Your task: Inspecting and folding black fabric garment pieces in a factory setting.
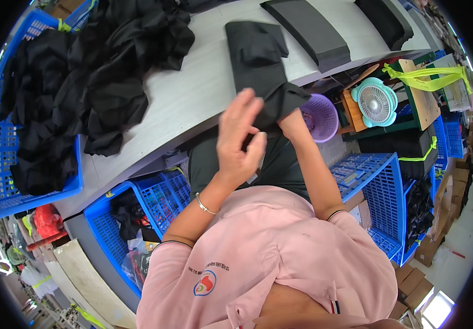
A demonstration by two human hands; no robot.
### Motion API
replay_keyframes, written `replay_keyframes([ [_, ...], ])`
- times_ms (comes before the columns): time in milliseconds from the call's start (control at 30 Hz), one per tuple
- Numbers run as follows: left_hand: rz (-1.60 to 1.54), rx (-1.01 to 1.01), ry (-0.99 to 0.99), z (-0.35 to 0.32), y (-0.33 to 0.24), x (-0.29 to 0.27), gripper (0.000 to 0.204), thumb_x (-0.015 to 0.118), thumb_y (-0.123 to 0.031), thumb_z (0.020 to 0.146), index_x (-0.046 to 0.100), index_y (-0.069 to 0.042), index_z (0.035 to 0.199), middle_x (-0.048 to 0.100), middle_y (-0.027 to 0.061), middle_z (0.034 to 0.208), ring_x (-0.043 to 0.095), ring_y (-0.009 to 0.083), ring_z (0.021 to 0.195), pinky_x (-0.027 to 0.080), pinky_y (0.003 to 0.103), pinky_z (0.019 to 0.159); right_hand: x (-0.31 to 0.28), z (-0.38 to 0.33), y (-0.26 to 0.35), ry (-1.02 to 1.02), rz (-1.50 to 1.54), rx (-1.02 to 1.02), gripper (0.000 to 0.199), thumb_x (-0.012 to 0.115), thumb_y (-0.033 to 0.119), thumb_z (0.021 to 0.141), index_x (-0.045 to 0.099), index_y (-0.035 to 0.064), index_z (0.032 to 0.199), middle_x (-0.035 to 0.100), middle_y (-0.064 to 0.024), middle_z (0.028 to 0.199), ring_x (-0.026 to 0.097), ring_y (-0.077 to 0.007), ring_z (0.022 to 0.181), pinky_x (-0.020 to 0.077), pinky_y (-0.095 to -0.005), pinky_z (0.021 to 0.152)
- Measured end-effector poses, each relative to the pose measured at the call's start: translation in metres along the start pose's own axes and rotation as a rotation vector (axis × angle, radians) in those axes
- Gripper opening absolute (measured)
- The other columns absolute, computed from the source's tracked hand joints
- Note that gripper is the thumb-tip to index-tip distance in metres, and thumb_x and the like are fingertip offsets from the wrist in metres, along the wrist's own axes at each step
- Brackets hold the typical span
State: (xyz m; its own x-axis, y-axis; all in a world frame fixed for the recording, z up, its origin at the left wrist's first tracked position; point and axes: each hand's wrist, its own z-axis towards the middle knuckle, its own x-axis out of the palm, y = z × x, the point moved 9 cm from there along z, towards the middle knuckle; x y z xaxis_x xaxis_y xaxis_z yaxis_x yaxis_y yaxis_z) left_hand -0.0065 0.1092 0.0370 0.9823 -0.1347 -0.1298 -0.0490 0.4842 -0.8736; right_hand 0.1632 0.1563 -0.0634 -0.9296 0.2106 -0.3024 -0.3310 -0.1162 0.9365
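A piece of black cloth (pixel 253 63) lies flat on the light grey table, its near end folded and hanging past the front edge. My right hand (pixel 290 122) reaches into or under that hanging end; the cloth hides its fingers, so I cannot tell whether they grip. Just left of the cloth's near end, my left hand (pixel 239 137) is raised with its fingers stretched out and the thumb apart. Nothing shows in it. Whether its fingertips touch the cloth is unclear.
A big heap of black fabric (pixel 105 60) covers the table's left side, spilling over a blue basket (pixel 33 200). Flat stacks of black pieces (pixel 308 33) lie at the back right. Beyond my right hand stand a purple bin (pixel 330 118) and a small turquoise fan (pixel 376 101). Blue crates (pixel 382 186) flank me.
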Motion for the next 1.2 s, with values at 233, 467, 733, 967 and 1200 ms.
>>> replay_keyframes([
  [233,0.392,0.017,-0.129,-0.016,0.004,0.001,0.083,0.067,0.001,0.07,0.036,-0.004,0.146,0.031,0.0184,0.154,0.033,0.0326,0.138,0.041,0.04,0.103,0.006,-0.009,0.018,-0.127,1.019,0.324,0.045,0.061,0.018,0.095,0.05,-0.0011,0.134,0.059,-0.0129,0.127,0.062,-0.0231,0.111,0.0549,-0.0386,0.092],
  [467,0.337,-0.013,-0.28,0.0,-0.001,0.002,0.075,0.068,0.003,0.071,0.046,-0.008,0.142,0.042,0.0129,0.143,0.049,0.0218,0.11,0.047,0.031,0.084,0.007,-0.015,0.038,-0.109,1.09,0.392,0.046,0.062,0.022,0.094,0.051,-0.0022,0.131,0.062,-0.0163,0.123,0.065,-0.0261,0.106,0.057,-0.0389,0.089],
  [733,0.063,-0.032,-0.268,-0.001,0.001,0.005,0.063,0.059,0.018,0.07,0.063,-0.01,0.127,0.053,0.0067,0.119,0.058,0.0139,0.086,0.049,0.023,0.064,0.019,-0.019,0.021,-0.083,1.277,0.425,0.04,0.067,0.02,0.087,0.058,-0.0017,0.119,0.065,-0.0138,0.112,0.067,-0.0245,0.097,0.0585,-0.0369,0.083],
  [967,0.078,-0.048,-0.287,-0.007,0.003,0.007,0.063,0.062,0.016,0.071,0.062,-0.009,0.129,0.053,0.0058,0.12,0.052,0.0082,0.075,0.046,0.021,0.062,0.037,-0.02,0.013,-0.018,1.388,0.448,0.036,0.069,0.02,0.083,0.063,-0.0008,0.111,0.067,-0.0123,0.101,0.068,-0.024,0.086,0.0598,-0.0356,0.073],
  [1200,0.102,-0.06,-0.258,-0.012,0.014,0.009,0.07,0.062,0.014,0.071,0.057,-0.01,0.136,0.049,0.0066,0.128,0.052,0.0086,0.081,0.045,0.02,0.064,0.036,-0.018,0.007,-0.051,1.312,0.417,0.034,0.062,0.022,0.091,0.06,0.0002,0.118,0.066,-0.0134,0.107,0.066,-0.0246,0.091,0.0581,-0.0375,0.08],
])
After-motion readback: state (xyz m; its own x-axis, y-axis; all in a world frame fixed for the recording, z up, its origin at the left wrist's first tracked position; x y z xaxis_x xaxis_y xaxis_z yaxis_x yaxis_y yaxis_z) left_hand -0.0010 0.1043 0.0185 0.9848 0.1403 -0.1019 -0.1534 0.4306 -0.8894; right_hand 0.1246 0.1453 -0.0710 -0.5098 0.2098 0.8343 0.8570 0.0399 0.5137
